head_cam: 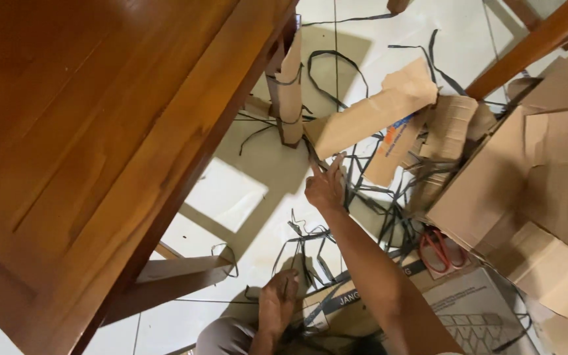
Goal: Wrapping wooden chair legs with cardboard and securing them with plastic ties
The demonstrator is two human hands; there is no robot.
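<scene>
My right hand (325,187) reaches with fingers spread, holding nothing, toward a cardboard strip (369,121) on the floor beside the table (100,131). It looks light, stiff and creasable; I'd pinch its near edge. My left hand (279,299) rests loosely on black straps (310,263).

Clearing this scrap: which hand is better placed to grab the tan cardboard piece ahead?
Right. The right hand is open with fingertips at the lower edge of the cardboard piece; no left hand shows near it.

A wooden table (87,131) stands above red-handled scissors (438,250) and stacked cardboard boxes (547,190).
</scene>
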